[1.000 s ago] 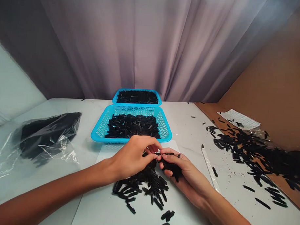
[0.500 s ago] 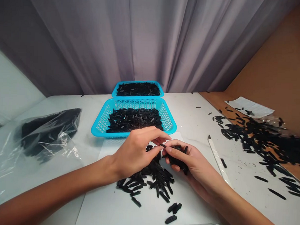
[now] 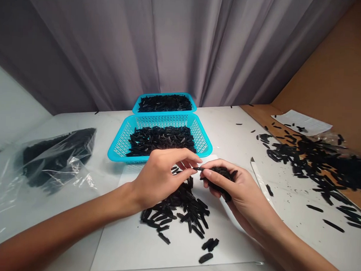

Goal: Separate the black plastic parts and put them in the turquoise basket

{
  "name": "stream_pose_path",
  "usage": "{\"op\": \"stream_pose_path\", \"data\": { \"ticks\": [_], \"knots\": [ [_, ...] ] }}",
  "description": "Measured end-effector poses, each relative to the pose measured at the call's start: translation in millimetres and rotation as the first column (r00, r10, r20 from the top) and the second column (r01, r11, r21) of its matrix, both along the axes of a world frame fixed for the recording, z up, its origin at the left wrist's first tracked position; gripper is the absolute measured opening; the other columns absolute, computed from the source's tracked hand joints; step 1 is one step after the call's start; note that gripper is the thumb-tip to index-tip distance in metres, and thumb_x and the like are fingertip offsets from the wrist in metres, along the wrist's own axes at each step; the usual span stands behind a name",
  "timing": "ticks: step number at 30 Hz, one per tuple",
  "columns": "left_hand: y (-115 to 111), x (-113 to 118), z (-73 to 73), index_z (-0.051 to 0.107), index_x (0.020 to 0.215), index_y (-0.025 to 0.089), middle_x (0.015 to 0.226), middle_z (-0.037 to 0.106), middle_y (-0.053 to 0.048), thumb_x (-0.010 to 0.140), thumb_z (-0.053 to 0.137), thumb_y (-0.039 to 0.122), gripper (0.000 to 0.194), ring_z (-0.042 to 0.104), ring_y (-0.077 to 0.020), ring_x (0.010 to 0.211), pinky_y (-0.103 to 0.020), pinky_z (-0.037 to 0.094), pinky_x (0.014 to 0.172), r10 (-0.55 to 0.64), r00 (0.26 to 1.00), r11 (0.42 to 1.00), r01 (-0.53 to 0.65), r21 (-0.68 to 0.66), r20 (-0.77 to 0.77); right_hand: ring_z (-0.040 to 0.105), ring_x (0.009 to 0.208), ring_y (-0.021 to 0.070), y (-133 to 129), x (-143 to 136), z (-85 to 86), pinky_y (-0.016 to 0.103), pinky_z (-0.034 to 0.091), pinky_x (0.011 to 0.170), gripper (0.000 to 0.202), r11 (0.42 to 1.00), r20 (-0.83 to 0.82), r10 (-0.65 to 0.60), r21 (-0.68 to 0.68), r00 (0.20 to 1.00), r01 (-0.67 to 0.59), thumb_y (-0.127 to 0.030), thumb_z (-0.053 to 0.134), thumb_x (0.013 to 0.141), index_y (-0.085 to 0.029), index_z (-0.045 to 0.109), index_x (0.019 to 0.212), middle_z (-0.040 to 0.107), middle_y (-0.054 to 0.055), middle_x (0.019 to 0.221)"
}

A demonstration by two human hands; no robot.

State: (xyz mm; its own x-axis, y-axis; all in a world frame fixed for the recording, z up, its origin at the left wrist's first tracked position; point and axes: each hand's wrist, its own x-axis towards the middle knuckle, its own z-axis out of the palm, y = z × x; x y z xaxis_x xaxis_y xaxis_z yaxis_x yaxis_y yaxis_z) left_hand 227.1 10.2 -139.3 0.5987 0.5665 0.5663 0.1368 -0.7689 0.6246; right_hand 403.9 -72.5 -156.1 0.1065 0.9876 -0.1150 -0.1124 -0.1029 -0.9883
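My right hand point(image 3: 226, 182) is closed around a bunch of black, elongated rubber-like pieces point(image 3: 222, 177). Between its thumb and forefinger one slim black piece point(image 3: 198, 168) sticks out to the left. The thumb and forefinger of my left hand point(image 3: 167, 168) pinch that piece's other end. Beneath both hands a loose pile of the same black pieces point(image 3: 190, 207) lies on a white sheet point(image 3: 129, 244). Just beyond my left hand stands a blue perforated basket point(image 3: 116, 149), partly filled with black pieces; the hand covers part of its front rim.
Behind it is a second blue basket point(image 3: 135, 109) full of black pieces. A clear plastic bag point(image 3: 58, 159) of black material lies at left. At right are a white-handled knife point(image 3: 260, 179), a large scattered heap point(image 3: 324, 160) and a paper slip point(image 3: 302, 122). A grey curtain point(image 3: 177, 44) hangs behind.
My hands have drawn slightly apart, the right one moving a little to the right. The slim piece between the fingertips now shows more of its length. The camera view has shifted slightly.
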Motion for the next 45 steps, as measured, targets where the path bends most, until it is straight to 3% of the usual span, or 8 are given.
{"op": "stream_pose_path", "data": {
  "ticks": [11, 18, 20, 23, 28, 35, 40, 45],
  "knots": [
    [-3, 0, -0.1, 0.071, 0.095, 0.016, 0.085, 0.078, 0.002, 0.085, 0.071, 0.008, 0.013, 0.073, -0.0086, 0.075, -0.015, 0.058, 0.072, -0.03, 0.999, 0.998, 0.031, -0.048, 0.02, 0.049, 0.064, 0.0116, -1, -2, 4.5, 0.023, 0.033, 0.05, 0.022, 1.0, -0.099, 0.008, -0.019, 0.995, -0.01, -0.038, 0.071, 0.087, -0.018, 0.071, 0.078, 0.063, 0.003, 0.076],
    [14, -5, 4.9, 0.07, 0.106, 0.016, 0.105, 0.074, -0.004, 0.087, 0.068, 0.01, 0.02, 0.068, -0.015, 0.091, -0.026, 0.057, 0.079, 0.317, 0.947, 0.917, -0.319, 0.239, 0.047, 0.051, 0.067, 0.0106, 0, -3, 5.2, 0.017, 0.035, 0.047, 0.019, 0.99, -0.269, 0.019, -0.128, 0.963, -0.055, -0.035, 0.072, 0.087, -0.016, 0.075, 0.088, 0.064, 0.005, 0.083],
    [13, -5, 5.8, 0.067, 0.113, 0.015, 0.112, 0.071, -0.006, 0.085, 0.071, 0.013, 0.028, 0.066, -0.0171, 0.098, -0.027, 0.057, 0.077, 0.267, 0.964, 0.944, -0.259, 0.203, -0.012, 0.05, 0.065, 0.0094, 1, -4, 6.1, 0.016, 0.036, 0.047, 0.018, 0.986, -0.356, -0.002, -0.158, 0.935, -0.057, -0.032, 0.072, 0.088, -0.015, 0.075, 0.09, 0.064, 0.006, 0.083],
    [3, -3, 3.8, 0.069, 0.103, 0.015, 0.097, 0.073, -0.003, 0.085, 0.073, 0.019, 0.019, 0.066, -0.0149, 0.085, -0.026, 0.056, 0.073, 0.018, 0.992, 0.994, -0.003, 0.113, -0.129, 0.05, 0.064, 0.0081, 1, -4, 5.5, 0.014, 0.039, 0.047, 0.014, 0.981, -0.481, -0.055, -0.191, 0.875, -0.044, -0.027, 0.073, 0.086, -0.013, 0.076, 0.089, 0.062, 0.005, 0.081],
    [-8, 0, -5.6, 0.07, 0.093, 0.013, 0.09, 0.075, -0.004, 0.089, 0.064, 0.007, 0.01, 0.067, -0.0156, 0.083, -0.028, 0.054, 0.077, -0.161, 0.973, 0.962, 0.193, 0.194, -0.166, 0.048, 0.059, 0.0065, 2, -1, 2.1, 0.012, 0.041, 0.046, 0.01, 0.969, -0.599, -0.089, -0.236, 0.795, -0.069, -0.019, 0.075, 0.084, -0.01, 0.076, 0.09, 0.059, 0.003, 0.072],
    [-1, 0, -7.8, 0.071, 0.09, 0.01, 0.084, 0.075, -0.006, 0.086, 0.067, 0.008, 0.005, 0.068, -0.0163, 0.077, -0.029, 0.054, 0.071, -0.082, 0.995, 0.962, 0.092, 0.257, -0.049, 0.049, 0.062, 0.007, 4, 2, 4.4, 0.013, 0.042, 0.047, 0.01, 0.966, -0.547, -0.092, -0.252, 0.832, -0.058, -0.02, 0.075, 0.084, -0.011, 0.074, 0.089, 0.06, 0.004, 0.079],
    [2, 1, -0.1, 0.071, 0.083, 0.015, 0.078, 0.073, -0.002, 0.085, 0.068, 0.009, 0.007, 0.066, -0.0124, 0.072, -0.025, 0.054, 0.066, 0.034, 0.999, 0.996, -0.033, 0.084, -0.01, 0.046, 0.062, 0.0077, 3, 0, 4.3, 0.014, 0.037, 0.046, 0.014, 0.971, -0.487, -0.016, -0.215, 0.873, -0.102, -0.027, 0.075, 0.085, -0.013, 0.072, 0.082, 0.061, 0.005, 0.081],
    [3, 1, 2.4, 0.071, 0.083, 0.016, 0.08, 0.073, -0.002, 0.086, 0.068, 0.011, 0.006, 0.067, -0.0131, 0.073, -0.026, 0.055, 0.067, 0.028, 0.999, 1.0, -0.028, 0.002, -0.033, 0.043, 0.064, 0.0101, 3, 0, 5.5, 0.019, 0.033, 0.048, 0.018, 0.982, -0.384, 0.016, -0.169, 0.923, -0.087, -0.033, 0.074, 0.086, -0.016, 0.071, 0.079, 0.058, 0.004, 0.081]
  ]
}}
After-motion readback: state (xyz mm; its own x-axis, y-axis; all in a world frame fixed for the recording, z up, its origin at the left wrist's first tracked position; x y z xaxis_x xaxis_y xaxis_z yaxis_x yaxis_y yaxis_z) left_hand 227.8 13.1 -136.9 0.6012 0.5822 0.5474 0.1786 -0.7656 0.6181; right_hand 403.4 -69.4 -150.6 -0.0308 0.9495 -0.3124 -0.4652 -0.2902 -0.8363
